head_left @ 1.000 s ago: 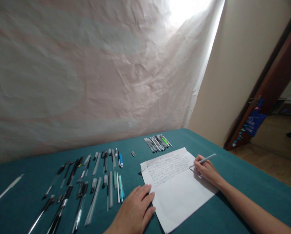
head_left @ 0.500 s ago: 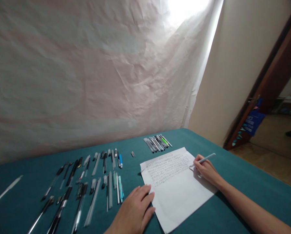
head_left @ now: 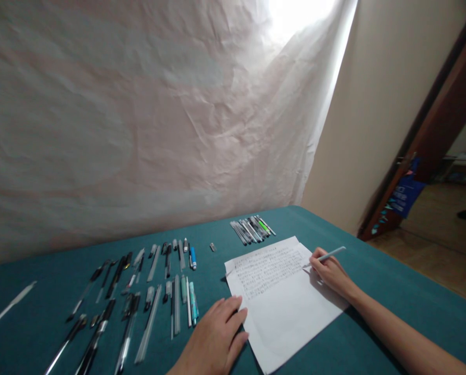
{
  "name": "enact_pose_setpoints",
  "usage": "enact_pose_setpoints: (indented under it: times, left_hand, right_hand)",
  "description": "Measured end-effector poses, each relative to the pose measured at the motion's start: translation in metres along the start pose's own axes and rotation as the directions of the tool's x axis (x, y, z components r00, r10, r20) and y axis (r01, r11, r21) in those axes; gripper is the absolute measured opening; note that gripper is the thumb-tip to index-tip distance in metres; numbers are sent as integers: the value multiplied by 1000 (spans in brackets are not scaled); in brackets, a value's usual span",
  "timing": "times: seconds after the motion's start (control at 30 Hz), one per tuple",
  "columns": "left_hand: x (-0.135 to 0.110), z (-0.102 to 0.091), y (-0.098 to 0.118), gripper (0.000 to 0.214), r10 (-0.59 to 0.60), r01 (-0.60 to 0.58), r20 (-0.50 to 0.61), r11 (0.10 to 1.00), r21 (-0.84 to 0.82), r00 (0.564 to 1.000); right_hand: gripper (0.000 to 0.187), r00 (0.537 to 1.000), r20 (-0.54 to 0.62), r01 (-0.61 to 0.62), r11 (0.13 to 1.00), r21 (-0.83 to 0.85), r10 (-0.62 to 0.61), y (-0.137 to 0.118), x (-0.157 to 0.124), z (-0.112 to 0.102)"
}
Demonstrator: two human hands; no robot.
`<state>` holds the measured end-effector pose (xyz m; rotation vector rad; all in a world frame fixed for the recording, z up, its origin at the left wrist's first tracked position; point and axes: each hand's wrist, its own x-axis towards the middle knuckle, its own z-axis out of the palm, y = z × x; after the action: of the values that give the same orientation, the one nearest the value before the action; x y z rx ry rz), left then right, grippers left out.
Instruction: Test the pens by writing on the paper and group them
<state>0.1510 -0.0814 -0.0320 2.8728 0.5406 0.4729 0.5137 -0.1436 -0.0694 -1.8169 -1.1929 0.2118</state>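
White paper [head_left: 287, 323] lies at an angle on the green tablecloth, its upper part covered with lines of handwriting too small to read. My right hand [head_left: 329, 271] is closed around a pale pen [head_left: 336, 252], whose tip is at the right end of a written line. The pen leans up to the right. Resting flat at the paper's left edge, my left hand [head_left: 219, 333] has its fingers out and a little apart, with the fingertips on the sheet. It holds nothing.
Two rows of pens and caps, among them a teal pen [head_left: 193, 303] and a blue one [head_left: 193, 258], lie left of my left hand. A bundle of pens [head_left: 252, 230] lies beyond the paper. A small clear piece [head_left: 213, 247] sits nearby. A pale sheet [head_left: 139, 114] hangs behind.
The outer end of the pen has tilted very slightly. My left hand, the paper and the other pens stay where they were.
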Motion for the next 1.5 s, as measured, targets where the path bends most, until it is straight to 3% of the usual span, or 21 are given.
enact_pose_setpoints:
  times: [0.77, 1.37, 1.5]
  left_hand:
    - [-1, 2, -1, 31, 7, -7, -21, 1000, 1, 1000]
    - [-2, 2, -2, 33, -14, 15, 9, 998, -55, 1000]
    - [-2, 0, -1, 34, -27, 30, 29, 995, -93, 999]
  right_hand:
    - [16, 1000, -26, 3, 1000, -28, -3, 2, -1, 1]
    - [27, 997, -49, -53, 999, -4, 53, 12, 2, 0]
    - [28, 999, 0, 39, 999, -11, -39, -2, -3, 2]
